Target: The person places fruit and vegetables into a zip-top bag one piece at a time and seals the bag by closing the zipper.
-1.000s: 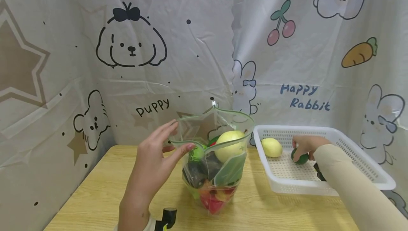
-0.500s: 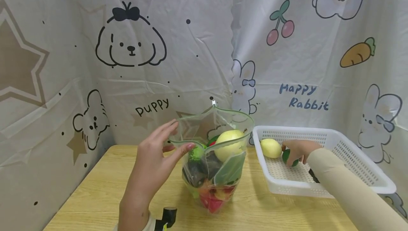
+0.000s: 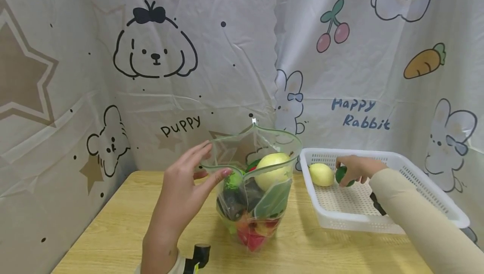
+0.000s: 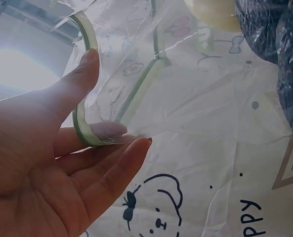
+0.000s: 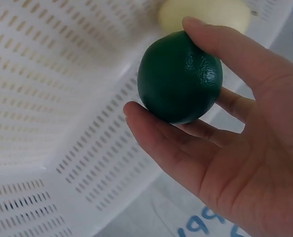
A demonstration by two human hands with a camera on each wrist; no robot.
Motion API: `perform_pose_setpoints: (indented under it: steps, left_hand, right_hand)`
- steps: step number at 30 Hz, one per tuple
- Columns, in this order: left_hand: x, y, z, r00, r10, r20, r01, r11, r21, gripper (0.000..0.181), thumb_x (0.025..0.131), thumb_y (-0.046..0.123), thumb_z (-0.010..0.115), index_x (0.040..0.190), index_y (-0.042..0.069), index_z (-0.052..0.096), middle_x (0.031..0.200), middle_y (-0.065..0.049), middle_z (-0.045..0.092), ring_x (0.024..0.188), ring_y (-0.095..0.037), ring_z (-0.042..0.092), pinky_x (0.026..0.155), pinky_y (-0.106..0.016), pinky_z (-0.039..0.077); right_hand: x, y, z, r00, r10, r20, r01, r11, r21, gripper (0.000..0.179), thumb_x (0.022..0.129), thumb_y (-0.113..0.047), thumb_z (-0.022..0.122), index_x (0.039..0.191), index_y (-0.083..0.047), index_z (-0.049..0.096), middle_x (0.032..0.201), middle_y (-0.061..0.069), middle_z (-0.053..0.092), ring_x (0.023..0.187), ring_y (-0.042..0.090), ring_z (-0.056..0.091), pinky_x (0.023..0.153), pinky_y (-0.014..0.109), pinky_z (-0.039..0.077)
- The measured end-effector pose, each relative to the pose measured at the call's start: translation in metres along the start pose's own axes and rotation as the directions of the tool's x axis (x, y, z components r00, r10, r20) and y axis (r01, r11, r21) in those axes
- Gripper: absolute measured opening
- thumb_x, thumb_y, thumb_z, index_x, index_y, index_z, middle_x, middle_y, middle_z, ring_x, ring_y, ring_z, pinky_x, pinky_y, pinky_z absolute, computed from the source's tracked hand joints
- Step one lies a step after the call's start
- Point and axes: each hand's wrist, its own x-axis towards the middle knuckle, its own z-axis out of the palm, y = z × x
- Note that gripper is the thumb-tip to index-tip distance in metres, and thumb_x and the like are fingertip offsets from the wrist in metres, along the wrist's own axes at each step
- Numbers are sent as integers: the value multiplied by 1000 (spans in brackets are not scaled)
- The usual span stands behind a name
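Observation:
A clear zip bag with a green-edged mouth stands upright and gaping on the table. My left hand holds its left rim, thumb at the front edge; the left wrist view shows one fingertip behind the film and other fingers outside it. Inside the bag are a large pale yellow fruit, a bumpy green piece, dark pieces and red ones lower down. Over the white basket, my right hand grips a glossy, round, dark green fruit between thumb and fingers. Beside it lies a pale yellow fruit.
The white perforated basket stands on the right of the wooden table, its rim higher than its floor all round. A printed cloth hangs behind and along both sides.
The right hand has moved a little left with the dark green fruit, closer to the pale yellow one, then risen slightly. The left hand and the bag stay put.

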Motion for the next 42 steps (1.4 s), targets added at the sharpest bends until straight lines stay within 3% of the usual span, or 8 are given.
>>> perform_pose_setpoints:
  steps: [6,11,17,21,29,31,35,42]
  left_hand:
    - [0,2,2,1000,10,2,-10,1000,-19,66,87,28,81,142,0,57,149,-11,53,129,-29,58,85,-27,61]
    - [0,4,6,999,34,0,-34,999,-30,68,88,29,81,143,-1,55,150,-12,51,133,-29,54,85,-28,61]
    - [-1,6,10,999,36,31,-36,999,-20,71,90,33,79,146,0,51,153,-13,48,137,-29,50,86,-30,62]
    - [-1,8,10,998,34,46,-34,999,-9,72,90,33,79,147,0,50,155,-12,46,138,-29,49,87,-31,61]
    - [1,10,11,998,32,56,-30,999,-33,73,91,32,79,149,1,49,156,-12,44,139,-29,48,88,-30,61]
    - [2,10,11,998,26,58,-24,999,-40,73,91,33,78,149,2,48,156,-11,44,139,-29,47,89,-31,61]
    - [2,10,11,997,10,71,-6,998,-59,73,91,34,78,150,3,48,157,-9,43,141,-28,46,90,-33,61]
    - [1,10,10,997,-2,77,7,998,-65,72,91,35,77,150,4,48,158,-8,42,140,-27,47,90,-33,61]
  right_hand:
    - [-11,-13,-26,990,-108,-93,102,993,-63,63,83,-21,84,128,5,49,105,19,58,85,27,61,65,38,62]
    - [-29,-37,-46,930,-276,-244,231,953,-198,57,81,-19,84,121,6,53,99,16,60,82,24,60,65,35,59]
    - [-62,-88,-62,883,-329,-333,212,915,-342,60,80,-25,85,129,-5,56,110,18,58,90,29,63,73,44,62]
    - [-90,-122,-73,819,-414,-397,244,878,-412,61,81,-28,84,133,-11,56,120,18,57,90,29,64,73,47,62]
    - [-141,-175,-86,638,-565,-523,337,816,-469,67,82,-26,83,140,-14,53,132,13,54,97,30,68,82,51,61]
    - [-149,-185,-86,603,-590,-537,368,803,-469,67,83,-25,82,141,-15,52,132,11,53,99,30,67,85,50,61]
    - [-162,-202,-85,566,-634,-526,444,773,-454,66,83,-19,80,142,-17,51,131,10,52,100,28,65,85,47,60]
    - [-171,-224,-75,504,-741,-444,590,671,-449,64,83,-9,78,141,-14,52,135,9,50,100,21,62,83,36,60]
